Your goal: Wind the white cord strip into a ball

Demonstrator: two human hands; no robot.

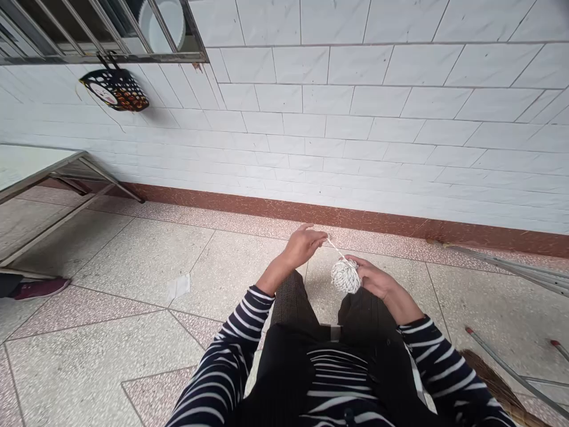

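Observation:
A round white crocheted-looking yarn piece (345,276) hangs above my lap. My right hand (373,277) grips its right side, with the fingers partly behind it. From its top a white strand of yarn (336,249) runs up and left, pulled straight. The strand's upper end is pinched between the thumb and fingers of my left hand (306,244), a little higher than the piece. Whether a thin hook is also in either hand I cannot make out.
A metal-framed table (42,169) stands at left, near another person's shoe (42,289). A paper scrap (179,287) lies on the floor. A patterned bag (114,89) hangs below the barred window. Metal poles (511,261) and a broom (493,379) are at right. A tiled wall (355,124) is ahead.

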